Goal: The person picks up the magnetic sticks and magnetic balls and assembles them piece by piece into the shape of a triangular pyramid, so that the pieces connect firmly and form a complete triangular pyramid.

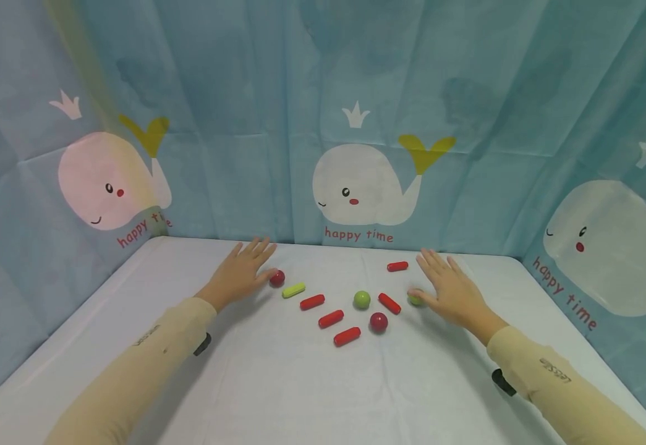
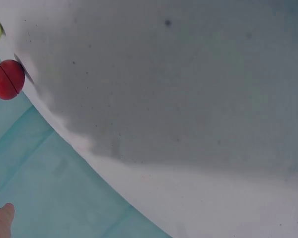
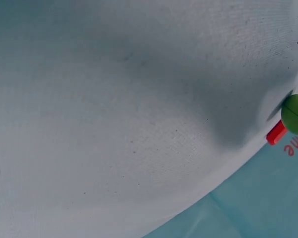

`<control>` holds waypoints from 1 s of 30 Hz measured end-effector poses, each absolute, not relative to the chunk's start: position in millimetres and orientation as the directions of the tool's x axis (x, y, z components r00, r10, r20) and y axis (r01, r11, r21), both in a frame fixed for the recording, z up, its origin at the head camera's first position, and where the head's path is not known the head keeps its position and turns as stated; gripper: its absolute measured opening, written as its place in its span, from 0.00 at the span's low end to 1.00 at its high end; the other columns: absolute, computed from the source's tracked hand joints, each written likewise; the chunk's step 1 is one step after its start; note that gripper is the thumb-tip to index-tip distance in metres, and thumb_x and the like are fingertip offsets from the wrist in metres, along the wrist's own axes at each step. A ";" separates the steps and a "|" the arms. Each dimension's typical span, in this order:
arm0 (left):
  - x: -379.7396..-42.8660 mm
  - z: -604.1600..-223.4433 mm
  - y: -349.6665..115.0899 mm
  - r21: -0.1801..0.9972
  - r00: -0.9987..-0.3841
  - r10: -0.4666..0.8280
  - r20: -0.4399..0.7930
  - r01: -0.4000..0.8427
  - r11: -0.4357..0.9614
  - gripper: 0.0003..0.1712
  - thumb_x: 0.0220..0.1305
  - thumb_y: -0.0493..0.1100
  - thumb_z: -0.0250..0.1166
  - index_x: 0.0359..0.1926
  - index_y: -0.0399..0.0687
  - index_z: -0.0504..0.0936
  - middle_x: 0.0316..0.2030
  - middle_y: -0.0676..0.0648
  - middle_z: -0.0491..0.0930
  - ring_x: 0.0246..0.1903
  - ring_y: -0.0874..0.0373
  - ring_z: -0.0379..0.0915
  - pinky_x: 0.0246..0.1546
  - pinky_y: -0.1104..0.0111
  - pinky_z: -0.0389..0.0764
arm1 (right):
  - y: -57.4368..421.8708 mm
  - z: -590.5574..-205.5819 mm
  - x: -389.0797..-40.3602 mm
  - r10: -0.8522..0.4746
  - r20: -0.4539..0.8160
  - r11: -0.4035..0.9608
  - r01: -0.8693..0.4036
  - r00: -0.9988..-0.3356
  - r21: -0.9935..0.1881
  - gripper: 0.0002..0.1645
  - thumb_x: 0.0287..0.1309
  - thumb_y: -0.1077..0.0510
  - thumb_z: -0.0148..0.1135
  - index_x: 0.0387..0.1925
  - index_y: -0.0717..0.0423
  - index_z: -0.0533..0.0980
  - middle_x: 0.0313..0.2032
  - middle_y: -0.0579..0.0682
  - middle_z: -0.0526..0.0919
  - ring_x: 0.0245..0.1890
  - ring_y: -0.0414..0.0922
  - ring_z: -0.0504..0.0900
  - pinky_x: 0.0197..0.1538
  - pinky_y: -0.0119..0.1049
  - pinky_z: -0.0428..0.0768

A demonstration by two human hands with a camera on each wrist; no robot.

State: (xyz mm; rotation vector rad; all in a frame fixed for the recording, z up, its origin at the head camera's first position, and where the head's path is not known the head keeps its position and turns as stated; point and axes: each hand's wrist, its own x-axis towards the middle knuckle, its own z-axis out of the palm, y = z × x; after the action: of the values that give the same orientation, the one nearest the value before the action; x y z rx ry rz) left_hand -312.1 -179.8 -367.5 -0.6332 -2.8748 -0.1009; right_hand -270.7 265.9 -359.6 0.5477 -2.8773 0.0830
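Loose pieces on a white table point(image 1: 278, 389), located from the middle green ball point(image 1: 362, 300). All lie apart, unheld; whether handling is yet to begin or complete cannot be judged. Left of the ball, a yellow-green stick point(image 1: 293, 290) and three red sticks point(image 1: 331, 319) form a slanting row. The left hand point(image 1: 239, 276), farther left, is empty, fingers straight, by a red ball point(image 1: 278, 279). The right hand point(image 1: 456, 296), right of the middle ball, is likewise empty, its thumb overlapping another green ball point(image 1: 416, 301); contact is uncertain.
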 end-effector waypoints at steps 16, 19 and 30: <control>-305.5 -369.0 -166.8 0.048 -0.861 0.466 0.203 0.484 0.874 0.41 0.73 0.60 0.52 0.77 0.46 0.55 0.77 0.41 0.53 0.77 0.41 0.47 0.76 0.43 0.47 | 249.7 -357.8 -261.0 -0.378 0.234 0.918 -0.395 -0.896 -0.027 0.49 0.61 0.38 0.61 0.74 0.62 0.59 0.75 0.63 0.57 0.76 0.60 0.55 0.75 0.61 0.52; -303.6 -367.6 -163.4 0.046 -0.859 0.469 0.203 0.487 0.872 0.41 0.72 0.60 0.53 0.77 0.47 0.55 0.77 0.42 0.53 0.77 0.42 0.47 0.76 0.43 0.47 | 245.4 -357.8 -258.9 -0.390 0.235 0.912 -0.408 -0.890 -0.031 0.49 0.61 0.38 0.61 0.73 0.62 0.59 0.75 0.62 0.58 0.76 0.59 0.55 0.76 0.60 0.52; -297.6 -368.3 -152.9 0.031 -0.843 0.493 0.215 0.511 0.859 0.41 0.71 0.60 0.55 0.77 0.49 0.56 0.77 0.43 0.55 0.77 0.43 0.48 0.75 0.43 0.49 | 234.5 -359.4 -250.3 -0.435 0.232 0.888 -0.457 -0.870 -0.047 0.49 0.62 0.38 0.61 0.74 0.61 0.59 0.75 0.61 0.58 0.76 0.59 0.55 0.76 0.60 0.53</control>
State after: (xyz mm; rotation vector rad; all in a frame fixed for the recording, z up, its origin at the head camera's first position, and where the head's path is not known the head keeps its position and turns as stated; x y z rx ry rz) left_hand -297.6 -152.9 -368.3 -0.7733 -2.8338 -0.1283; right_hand -250.3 234.5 -359.4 0.6790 -2.8413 0.1480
